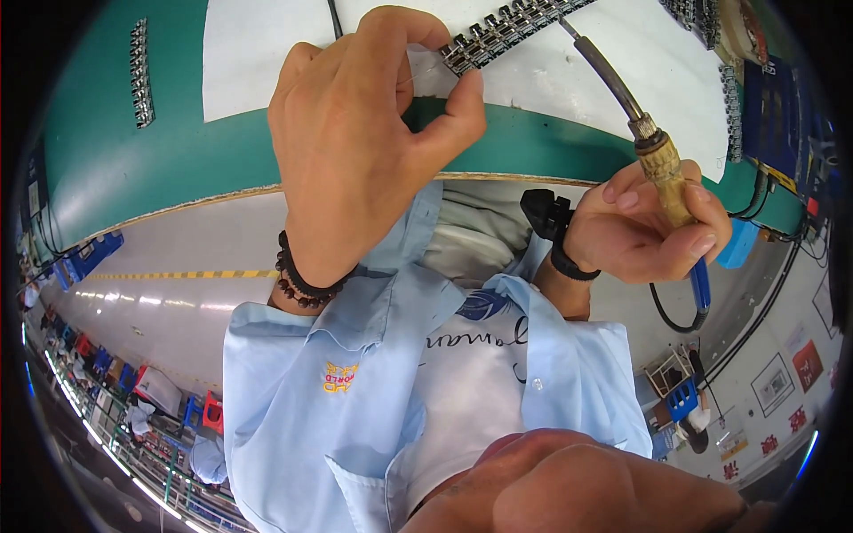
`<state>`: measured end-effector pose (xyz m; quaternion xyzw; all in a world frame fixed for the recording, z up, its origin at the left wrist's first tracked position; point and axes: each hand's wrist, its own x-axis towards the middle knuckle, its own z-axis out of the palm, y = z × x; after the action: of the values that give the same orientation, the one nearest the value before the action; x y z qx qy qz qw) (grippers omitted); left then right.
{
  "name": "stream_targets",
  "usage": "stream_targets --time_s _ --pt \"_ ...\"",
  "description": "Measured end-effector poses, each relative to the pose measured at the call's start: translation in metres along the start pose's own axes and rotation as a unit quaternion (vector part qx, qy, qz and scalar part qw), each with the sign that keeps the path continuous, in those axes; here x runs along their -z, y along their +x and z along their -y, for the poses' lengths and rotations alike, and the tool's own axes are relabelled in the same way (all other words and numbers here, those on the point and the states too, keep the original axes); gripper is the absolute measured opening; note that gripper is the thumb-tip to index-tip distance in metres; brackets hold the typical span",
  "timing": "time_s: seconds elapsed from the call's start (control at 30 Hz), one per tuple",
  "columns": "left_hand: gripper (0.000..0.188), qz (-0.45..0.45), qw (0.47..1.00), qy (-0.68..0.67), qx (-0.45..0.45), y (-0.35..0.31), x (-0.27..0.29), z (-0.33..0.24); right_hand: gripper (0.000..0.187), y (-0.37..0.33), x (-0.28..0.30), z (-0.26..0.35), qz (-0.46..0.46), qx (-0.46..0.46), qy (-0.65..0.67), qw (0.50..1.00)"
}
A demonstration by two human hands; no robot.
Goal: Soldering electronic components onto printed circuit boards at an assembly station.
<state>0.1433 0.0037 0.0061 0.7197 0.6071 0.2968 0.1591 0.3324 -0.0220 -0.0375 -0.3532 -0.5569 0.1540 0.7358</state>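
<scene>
My left hand (355, 124) pinches the near-left end of a strip of small metal components (502, 34) between thumb and forefinger. The strip is dark and silvery, with a row of repeated parts, and runs up to the right over a white sheet (569, 89). My right hand (653, 222) grips a soldering iron (662, 164) by its worn, yellowish handle, which has a blue end. Its thin metal tip points up and left, close to the strip's right part; whether they touch, I cannot tell.
A similar strip (141, 73) lies at the left on the green tabletop (195, 169). More strips (730, 111) lie along the right side, near a dark blue box (771, 115). The iron's black cord (662, 311) loops below my right hand. The table's wooden edge (160, 211) runs beneath both wrists.
</scene>
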Motion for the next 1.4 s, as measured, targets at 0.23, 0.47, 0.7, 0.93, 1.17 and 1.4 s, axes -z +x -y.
stream_targets --time_s 0.23,0.47,0.7,0.93,1.17,1.4 --pt "0.024 -0.011 1.0 -0.02 -0.01 -0.004 -0.006 0.016 0.038 -0.001 -0.003 -0.001 -0.007 0.02 0.006 1.0" --pt "0.025 -0.008 1.0 -0.023 -0.018 -0.004 -0.005 0.014 0.039 -0.001 0.0 -0.001 -0.02 0.022 0.024 0.999" --pt "0.025 -0.014 0.999 -0.024 -0.029 -0.003 -0.007 0.016 0.038 -0.004 -0.006 0.001 -0.112 -0.006 0.003 0.994" --pt "0.026 -0.031 0.998 -0.013 -0.054 -0.003 -0.006 0.019 0.035 -0.002 -0.01 0.002 -0.149 -0.037 0.012 0.988" --pt "0.026 -0.06 0.984 -0.168 0.018 -0.008 0.016 0.029 0.033 0.0 -0.014 0.003 -0.165 -0.048 -0.01 0.985" --pt "0.02 -0.304 0.936 -0.035 0.172 -0.016 0.094 0.1 0.034 -0.002 -0.015 0.002 -0.143 -0.045 -0.022 0.988"
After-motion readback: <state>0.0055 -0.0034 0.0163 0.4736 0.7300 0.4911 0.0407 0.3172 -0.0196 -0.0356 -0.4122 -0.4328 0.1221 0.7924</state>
